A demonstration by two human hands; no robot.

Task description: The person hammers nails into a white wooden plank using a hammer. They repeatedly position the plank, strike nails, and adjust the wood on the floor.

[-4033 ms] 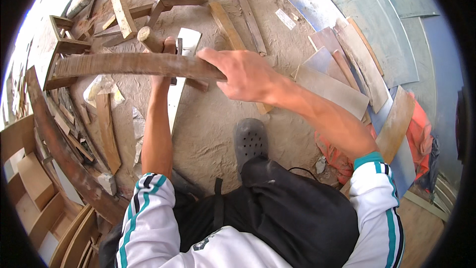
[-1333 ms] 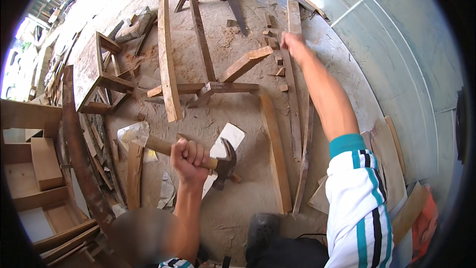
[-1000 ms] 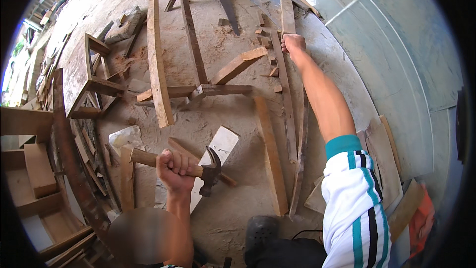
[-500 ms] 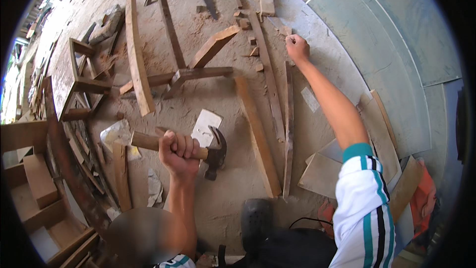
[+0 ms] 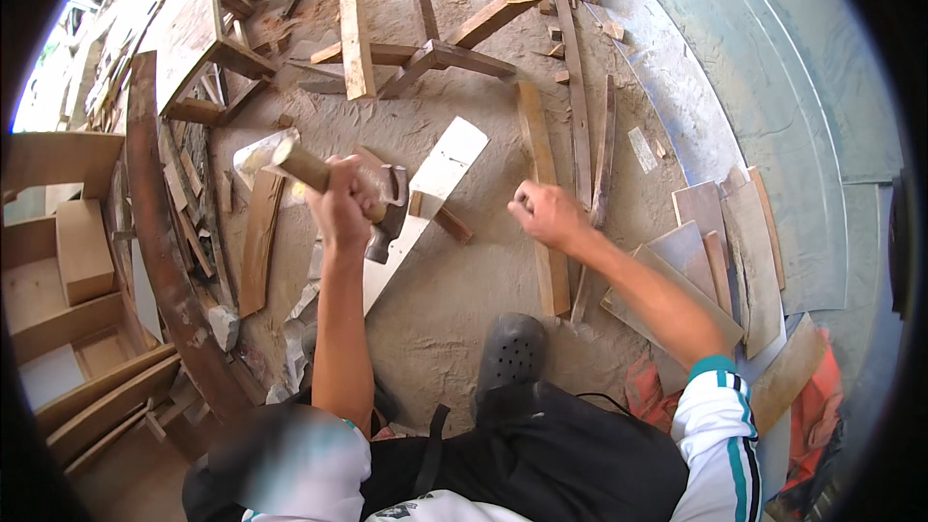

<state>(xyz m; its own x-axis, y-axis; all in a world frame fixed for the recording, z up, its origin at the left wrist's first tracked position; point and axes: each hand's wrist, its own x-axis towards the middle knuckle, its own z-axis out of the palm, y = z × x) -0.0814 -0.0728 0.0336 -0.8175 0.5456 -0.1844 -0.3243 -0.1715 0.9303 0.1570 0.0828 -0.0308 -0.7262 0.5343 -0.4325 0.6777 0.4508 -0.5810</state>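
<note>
My left hand [image 5: 340,205] is closed round the wooden handle of a claw hammer [image 5: 391,222], whose dark metal head points to the right. Just beyond the hammer head lies a long white board [image 5: 447,159] with a few small dark marks on it. A short brown wood piece [image 5: 450,223] shows beside and under that board. My right hand [image 5: 549,217] hovers over a light brown plank [image 5: 533,140], fingers pinched together. Whatever is between those fingertips, if anything, is too small to make out.
Long strips of wood [image 5: 577,87] lie to the right, near stacked boards [image 5: 691,261] and large glass-like sheets [image 5: 773,126]. A wooden frame [image 5: 435,56] rests ahead. Wooden drawers or boxes [image 5: 82,251] stand at left. My dark clog [image 5: 510,358] is on the floor.
My right hand has come back from far right toward the middle, still pinched. The hammer stays in my left hand, its handle tilted more. The view has shifted, showing more of my legs.
</note>
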